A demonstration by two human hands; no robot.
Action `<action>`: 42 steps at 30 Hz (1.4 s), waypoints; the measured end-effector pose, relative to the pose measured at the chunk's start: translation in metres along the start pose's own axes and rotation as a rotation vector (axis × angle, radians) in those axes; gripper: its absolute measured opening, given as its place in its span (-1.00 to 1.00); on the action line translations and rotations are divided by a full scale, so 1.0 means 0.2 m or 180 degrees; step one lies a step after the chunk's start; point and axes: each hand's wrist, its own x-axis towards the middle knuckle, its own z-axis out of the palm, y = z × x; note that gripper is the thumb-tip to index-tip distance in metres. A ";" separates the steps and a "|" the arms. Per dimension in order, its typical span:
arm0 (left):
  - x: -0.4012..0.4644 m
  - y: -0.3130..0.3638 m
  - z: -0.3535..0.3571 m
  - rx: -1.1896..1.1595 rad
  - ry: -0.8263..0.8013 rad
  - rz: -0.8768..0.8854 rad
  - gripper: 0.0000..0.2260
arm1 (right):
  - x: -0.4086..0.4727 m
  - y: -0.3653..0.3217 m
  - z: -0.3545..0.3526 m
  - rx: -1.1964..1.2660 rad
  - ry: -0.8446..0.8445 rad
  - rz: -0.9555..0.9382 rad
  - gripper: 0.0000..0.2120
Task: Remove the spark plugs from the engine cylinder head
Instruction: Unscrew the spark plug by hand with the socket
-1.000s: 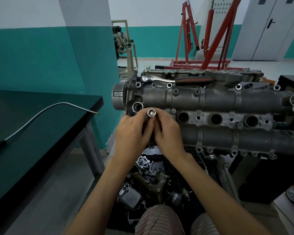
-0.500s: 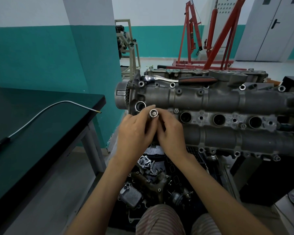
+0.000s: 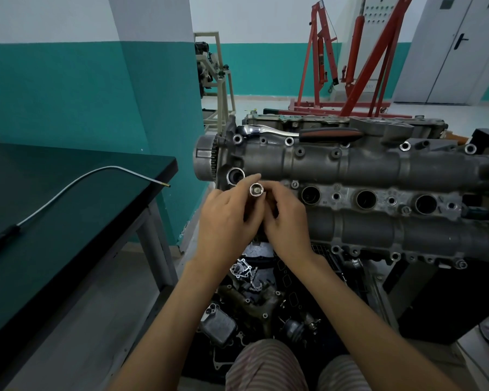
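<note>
Both forearms extended forward; left hand [image 3: 228, 218] and right hand [image 3: 287, 221] meet, fingers curled, pinching socket [image 3: 256, 189].

The cylinder head [image 3: 350, 167] is a grey cast-metal block lying lengthways from 9 to 3 o'clock, with a toothed wheel [image 3: 206, 158] on its 9 o'clock end. Three round plug holes [image 3: 365, 199] stand open in a row along its middle, dark inside. At the row's 9 o'clock end a shiny socket [image 3: 256, 189] stands upright, its square drive hole facing up. A ratchet [image 3: 302, 132] with a red-and-black grip lies along the 12 o'clock edge.
</note>
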 end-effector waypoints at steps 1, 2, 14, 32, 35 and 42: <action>0.00 0.00 0.00 0.0003 -0.0007 0.0025 -0.86 | 0.00 0.00 0.00 -0.0030 0.0001 -0.0035 -0.79; 0.00 0.00 0.00 -0.0001 -0.0004 0.0030 -0.90 | 0.00 0.00 0.00 -0.0055 0.0015 -0.0054 -0.77; 0.00 -0.01 0.01 0.0066 -0.0053 0.0004 -0.83 | -0.01 0.01 0.01 0.0086 0.0171 0.0043 -0.86; 0.01 0.02 0.01 0.0062 0.0087 -0.0222 -0.87 | -0.01 -0.01 0.00 -0.0020 0.0074 -0.0076 -0.80; 0.01 0.03 0.02 0.0104 0.0146 -0.0246 -0.80 | 0.00 0.00 0.00 -0.0058 0.0101 0.0107 -0.79; 0.00 0.01 0.01 0.0065 0.0073 -0.0021 -0.85 | -0.01 0.01 0.00 -0.0023 0.0097 -0.0009 -0.83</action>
